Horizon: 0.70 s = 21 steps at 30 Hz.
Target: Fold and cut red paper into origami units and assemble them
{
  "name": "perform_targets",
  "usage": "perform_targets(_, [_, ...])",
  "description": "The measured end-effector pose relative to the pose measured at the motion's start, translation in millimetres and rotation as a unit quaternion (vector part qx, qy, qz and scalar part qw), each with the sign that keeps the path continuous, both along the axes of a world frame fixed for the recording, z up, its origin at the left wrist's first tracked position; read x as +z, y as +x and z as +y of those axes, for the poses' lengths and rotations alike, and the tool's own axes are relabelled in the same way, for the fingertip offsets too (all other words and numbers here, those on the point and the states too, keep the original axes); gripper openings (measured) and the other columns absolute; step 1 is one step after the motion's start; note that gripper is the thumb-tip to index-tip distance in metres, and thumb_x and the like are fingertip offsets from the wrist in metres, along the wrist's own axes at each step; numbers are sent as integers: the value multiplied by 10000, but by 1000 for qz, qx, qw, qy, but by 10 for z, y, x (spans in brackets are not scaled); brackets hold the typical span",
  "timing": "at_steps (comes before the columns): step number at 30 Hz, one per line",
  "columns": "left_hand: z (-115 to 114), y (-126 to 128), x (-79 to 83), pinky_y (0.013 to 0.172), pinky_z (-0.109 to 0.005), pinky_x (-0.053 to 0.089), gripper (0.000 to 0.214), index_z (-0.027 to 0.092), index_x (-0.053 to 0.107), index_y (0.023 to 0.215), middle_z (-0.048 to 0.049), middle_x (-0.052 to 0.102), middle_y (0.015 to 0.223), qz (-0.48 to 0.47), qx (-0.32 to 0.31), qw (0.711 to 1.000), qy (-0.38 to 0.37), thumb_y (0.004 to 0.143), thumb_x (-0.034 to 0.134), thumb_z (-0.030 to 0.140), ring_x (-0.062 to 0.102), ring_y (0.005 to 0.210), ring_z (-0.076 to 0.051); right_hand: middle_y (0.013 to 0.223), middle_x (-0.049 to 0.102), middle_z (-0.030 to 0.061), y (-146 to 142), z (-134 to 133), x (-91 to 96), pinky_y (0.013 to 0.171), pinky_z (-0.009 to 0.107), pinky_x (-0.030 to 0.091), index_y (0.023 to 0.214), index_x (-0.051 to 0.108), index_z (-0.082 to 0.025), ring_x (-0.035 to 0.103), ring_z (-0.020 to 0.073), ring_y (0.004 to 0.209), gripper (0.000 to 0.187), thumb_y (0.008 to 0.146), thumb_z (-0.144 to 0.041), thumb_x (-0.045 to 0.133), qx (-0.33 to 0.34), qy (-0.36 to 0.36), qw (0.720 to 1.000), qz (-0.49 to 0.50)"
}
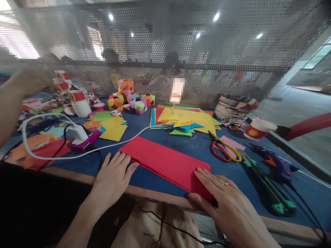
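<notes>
A red sheet of paper, folded into a long strip, lies slantwise near the table's front edge. My left hand rests flat at its left end, fingertips touching the corner and thumb out along the near edge. At the other end, my right hand lies with straight fingers on top of the paper, its thumb by the near edge. Layers show slightly apart along that edge. Right of the paper are scissors with red and yellow handles, a green-and-black utility knife and a blue glue gun.
Behind lie stacked coloured papers and folded paper balls. A white cable crosses to a purple power strip. Paper cups stand left, another cup right. Another person's arm reaches in from the left. Perforated metal screen behind.
</notes>
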<state>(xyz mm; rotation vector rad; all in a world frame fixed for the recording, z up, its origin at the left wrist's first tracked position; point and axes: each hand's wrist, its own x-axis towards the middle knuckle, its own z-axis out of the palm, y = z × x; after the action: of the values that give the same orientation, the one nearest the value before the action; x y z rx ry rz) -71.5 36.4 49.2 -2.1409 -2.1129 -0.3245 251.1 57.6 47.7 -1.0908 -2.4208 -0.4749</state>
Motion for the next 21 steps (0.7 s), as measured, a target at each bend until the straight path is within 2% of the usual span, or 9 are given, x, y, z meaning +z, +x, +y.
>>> perform_targets(3, [8, -69, 29, 1160, -625, 330, 504, 143, 607, 1327, -162, 616, 1409, -29, -23, 999, -3, 1046, 293, 420, 507, 1381, -324, 1150, 749, 171, -19, 6, 19, 811, 463, 612, 1180, 717, -85, 752, 293, 974, 574, 1065, -483, 319, -5, 5, 1000, 0])
perform_targets(7, [89, -147, 69, 1176, -553, 353, 514, 176, 485, 1459, -131, 542, 1496, -96, -99, 990, -13, 1016, 376, 413, 474, 1416, -298, 1138, 757, 165, -53, 11, 33, 812, 434, 587, 1176, 708, -97, 752, 279, 954, 540, 1071, -452, 316, -18, 15, 1000, 2])
perform_targets(10, [208, -144, 140, 1136, -500, 419, 529, 158, 486, 1456, -150, 543, 1492, -117, -153, 980, -44, 1002, 405, 418, 498, 1395, -311, 1152, 754, 157, -75, 15, 21, 804, 425, 560, 1182, 697, -106, 751, 275, 939, 466, 1071, -389, 344, -28, 19, 999, -3])
perform_targets(13, [366, -74, 265, 1102, -436, 452, 445, 166, 551, 1380, -141, 613, 1416, -109, -203, 970, -76, 1003, 406, 353, 580, 1309, -272, 1145, 757, 154, -86, 29, 8, 822, 433, 534, 1160, 702, -109, 751, 277, 929, 403, 1061, -325, 377, -47, 25, 999, -9])
perform_targets(15, [494, -26, 355, 1059, -404, 478, 364, 192, 627, 1261, -116, 677, 1319, -100, -222, 965, -93, 1002, 405, 319, 636, 1217, -250, 1139, 758, 160, -89, 45, 13, 839, 436, 526, 1127, 715, -100, 747, 286, 953, 392, 1053, -329, 406, -74, 25, 997, -19])
perform_targets(18, [716, 5, 456, 962, -407, 522, 287, 187, 690, 1048, -121, 737, 1139, -84, -223, 963, -122, 979, 454, 334, 693, 1068, -274, 1139, 751, 188, -89, 76, 41, 850, 442, 524, 1102, 727, -69, 739, 308, 989, 397, 1034, -369, 476, -135, 21, 990, -38])
perform_targets(21, [941, 0, 513, 951, -403, 523, 236, 177, 695, 1023, -129, 737, 1131, -79, -219, 961, -146, 902, 578, 342, 691, 1077, -300, 1171, 736, 201, -92, 106, 68, 845, 451, 524, 1119, 728, -65, 736, 325, 989, 394, 1011, -390, 533, -190, -1, 980, -59])
